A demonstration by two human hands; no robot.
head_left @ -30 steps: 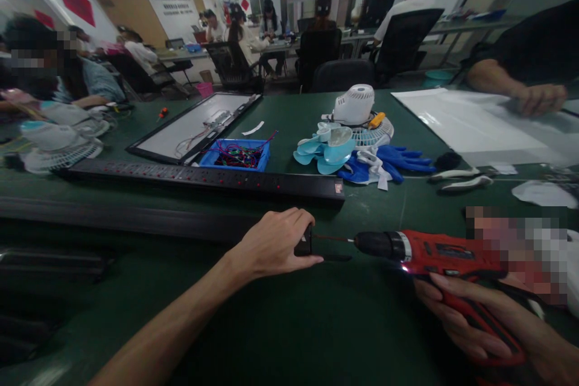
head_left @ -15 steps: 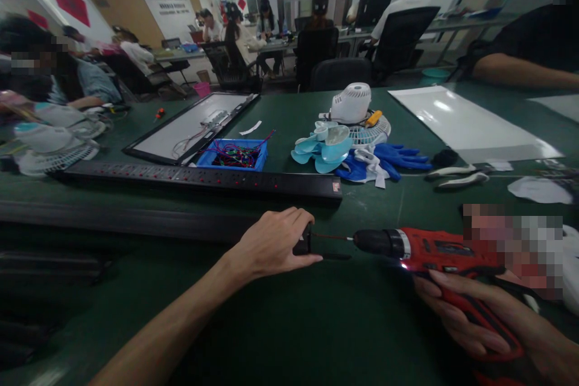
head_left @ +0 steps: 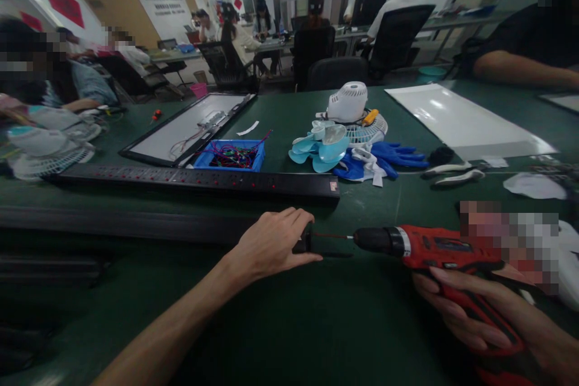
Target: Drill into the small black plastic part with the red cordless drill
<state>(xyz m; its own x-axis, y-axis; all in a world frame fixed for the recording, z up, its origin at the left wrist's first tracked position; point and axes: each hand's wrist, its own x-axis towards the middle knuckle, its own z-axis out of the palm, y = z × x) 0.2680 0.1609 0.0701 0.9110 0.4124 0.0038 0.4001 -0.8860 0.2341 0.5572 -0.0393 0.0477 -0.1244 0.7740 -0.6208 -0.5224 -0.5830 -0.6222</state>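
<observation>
My left hand [head_left: 274, 244] is wrapped over the right end of a long black bar [head_left: 181, 226] lying on the table, thumb along its near side. In my right hand [head_left: 474, 307] is a red and black cordless drill [head_left: 434, 244], held by its handle and pointing left. From its chuck a thin bit [head_left: 332, 236] reaches to the bar's end beside my left fingers. Whether its tip touches a screw there is too small to tell. Behind the bar rests a black power strip [head_left: 203, 184] with red-marked sockets.
Behind the power strip stand a blue bin of wires [head_left: 260, 160], a framed panel [head_left: 181, 123], blue fan blades [head_left: 328, 157], a white fan body [head_left: 348, 102] and blue gloves [head_left: 398, 155]. Pliers [head_left: 452, 175] lie right. More black bars [head_left: 49, 268] are at left. Other people sit around.
The whole view has shifted slightly to the left. Both hands, the drill and the bar keep nearly the same positions relative to each other.
</observation>
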